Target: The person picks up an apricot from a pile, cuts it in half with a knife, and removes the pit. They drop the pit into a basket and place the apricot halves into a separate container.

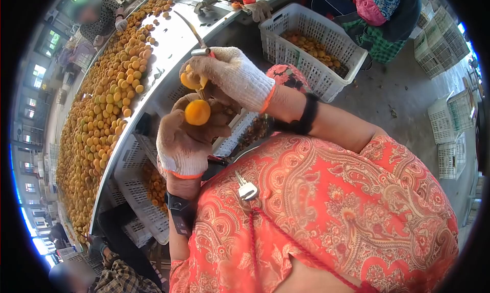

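Both hands wear white knit gloves with orange cuffs, stained brown at the fingers. My left hand (178, 140) curls around a round orange fruit (197, 112), which looks like an apricot. Just above it, my right hand (224, 78) grips a knife (192, 29); its slim curved blade points up and away, and the handle is mostly hidden. A cut piece of apricot (190, 79) shows at the right hand's thumb and fingers. The hands are close together, and the glove hides part of the right fingers.
Many apricots (109, 104) cover the metal table (168, 43). Crates stand below its edge, one white crate (140, 206) holding orange pieces. Another crate (349, 71) with cut fruit stands at upper right. Co-workers (97, 17) sit along the table. Stacked crates (441, 38) stand at right.
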`<action>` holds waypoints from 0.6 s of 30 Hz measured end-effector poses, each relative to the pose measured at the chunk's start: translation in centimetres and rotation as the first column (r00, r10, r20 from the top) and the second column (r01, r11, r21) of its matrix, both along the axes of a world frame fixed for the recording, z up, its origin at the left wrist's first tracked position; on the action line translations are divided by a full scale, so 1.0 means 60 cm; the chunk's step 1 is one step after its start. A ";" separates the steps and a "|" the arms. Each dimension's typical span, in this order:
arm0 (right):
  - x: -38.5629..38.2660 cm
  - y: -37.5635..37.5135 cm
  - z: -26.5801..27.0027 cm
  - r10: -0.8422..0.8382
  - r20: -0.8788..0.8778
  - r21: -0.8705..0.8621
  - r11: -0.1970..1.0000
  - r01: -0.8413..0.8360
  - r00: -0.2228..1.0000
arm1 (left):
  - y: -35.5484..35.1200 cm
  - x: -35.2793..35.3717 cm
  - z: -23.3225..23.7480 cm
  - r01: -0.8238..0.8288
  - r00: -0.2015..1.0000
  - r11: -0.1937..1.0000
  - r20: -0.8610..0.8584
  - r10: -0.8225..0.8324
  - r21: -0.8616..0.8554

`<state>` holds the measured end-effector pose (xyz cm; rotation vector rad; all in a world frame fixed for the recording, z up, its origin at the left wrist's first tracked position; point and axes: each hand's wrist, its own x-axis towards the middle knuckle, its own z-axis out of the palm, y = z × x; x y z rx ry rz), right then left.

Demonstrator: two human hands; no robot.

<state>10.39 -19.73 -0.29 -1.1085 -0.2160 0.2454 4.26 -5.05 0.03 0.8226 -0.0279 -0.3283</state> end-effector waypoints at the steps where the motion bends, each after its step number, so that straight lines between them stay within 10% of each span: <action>1: 0.005 0.005 -0.008 -0.013 0.016 0.025 1.000 0.013 1.000 | 0.006 -0.001 -0.009 0.002 1.000 1.000 0.000 -0.002 0.000; 7: 0.011 0.007 -0.022 0.140 0.110 -0.294 0.950 -0.102 0.984 | 0.030 0.005 -0.036 -0.008 0.998 0.994 -0.058 0.015 0.112; 9: 0.026 0.018 -0.043 0.090 0.412 -0.264 0.964 0.025 0.907 | 0.035 0.010 -0.038 -0.036 0.999 0.968 -0.022 0.043 0.248; 18: 0.005 -0.010 0.051 -0.148 0.143 0.079 0.987 0.138 0.979 | 0.027 0.009 -0.031 -0.074 0.994 0.983 -0.069 0.087 0.169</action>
